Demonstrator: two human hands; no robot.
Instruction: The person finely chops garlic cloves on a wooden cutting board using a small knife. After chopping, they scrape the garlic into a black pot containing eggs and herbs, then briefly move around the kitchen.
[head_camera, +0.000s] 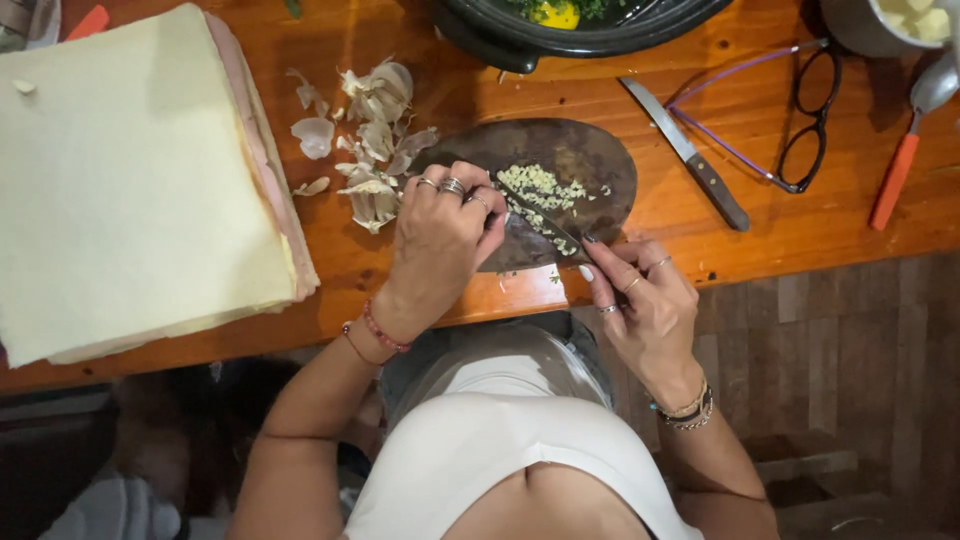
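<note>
while left hand (440, 235) presses blade tip and right hand (640, 295) pinches knife (545, 218) handle, chopped garlic (540, 190) sits mid-board (600, 165); risk: left fingertips near edge, slip cuts; board (600, 165) overhangs surface (780, 230) edge, may tip.

The dark pan (570, 30) and the pot (880, 25) are cut off by the top edge, the right hand (645, 300) hides the handle of the knife (545, 222) it holds, and the left hand (440, 235) hides part of the dark board (590, 160).
</note>
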